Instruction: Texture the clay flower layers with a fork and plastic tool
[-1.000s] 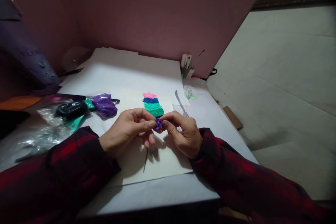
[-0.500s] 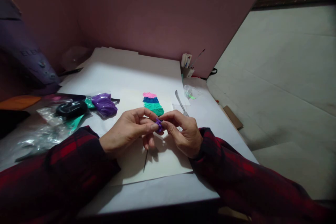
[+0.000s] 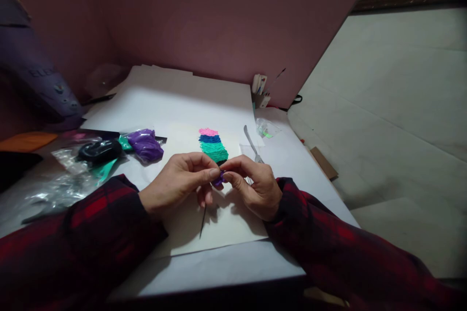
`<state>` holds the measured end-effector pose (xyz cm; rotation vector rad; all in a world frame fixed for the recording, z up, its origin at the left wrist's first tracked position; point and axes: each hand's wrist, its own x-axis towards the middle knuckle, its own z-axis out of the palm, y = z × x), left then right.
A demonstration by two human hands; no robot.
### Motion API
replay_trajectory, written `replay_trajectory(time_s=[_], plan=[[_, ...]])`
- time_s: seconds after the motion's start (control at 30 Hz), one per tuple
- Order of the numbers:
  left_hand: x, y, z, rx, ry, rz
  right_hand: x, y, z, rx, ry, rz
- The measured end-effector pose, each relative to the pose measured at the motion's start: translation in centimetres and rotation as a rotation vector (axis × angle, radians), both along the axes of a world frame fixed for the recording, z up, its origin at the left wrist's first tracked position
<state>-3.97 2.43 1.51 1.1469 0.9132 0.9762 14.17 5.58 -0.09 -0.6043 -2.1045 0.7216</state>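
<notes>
My left hand (image 3: 184,180) and my right hand (image 3: 253,184) meet at the middle of the paper, both pinching a small piece of purple clay (image 3: 218,181). Fingers cover most of it. From beneath my left hand's fingers a thin dark stick (image 3: 203,223) points down; whether those fingers hold it is hidden. Just beyond my fingertips, a rough-textured patch of pink, blue and green bands (image 3: 213,149) lies on the cream sheet (image 3: 182,240). A metal fork (image 3: 251,141) rests past my right hand, its tines close to the knuckles.
Clear bags, one with a purple lump (image 3: 145,146) and one with a black lump (image 3: 100,150), lie to the left. Behind them stands a tall purple container (image 3: 40,68). A holder with a brush (image 3: 260,90) is at the back right, near a small clear bag (image 3: 266,127).
My fingertips have shifted slightly on the purple clay, which now sits a little lower and more covered. A dark edge below the green band shows more. Everything else stays put.
</notes>
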Motion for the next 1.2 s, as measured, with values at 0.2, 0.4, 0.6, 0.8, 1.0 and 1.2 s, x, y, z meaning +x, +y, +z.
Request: replay_trajectory(time_s=[0.2,0.4,0.6,0.8,1.0,1.2], plan=[[0.00,-0.02,-0.02,-0.044,-0.005,0.014,-0.09,-0.07,0.18,0.058,-0.016,-0.054],[0.01,0.07,-0.11,-0.052,-0.036,0.022,-0.10,0.11,0.09,0.102,-0.023,-0.077],[-0.07,0.13,-0.06,-0.058,-0.051,0.027,-0.03,0.27,-0.12,0.097,-0.045,-0.069],[-0.08,-0.01,0.08,-0.032,-0.018,0.019,-0.18,0.11,0.10,0.089,-0.067,-0.109],[-0.05,-0.06,0.10,-0.037,-0.003,0.025,-0.18,-0.02,0.12,0.139,-0.100,-0.129],[-0.15,0.02,0.15,-0.068,0.035,0.039,-0.15,0.00,0.10,0.186,-0.094,-0.107]])
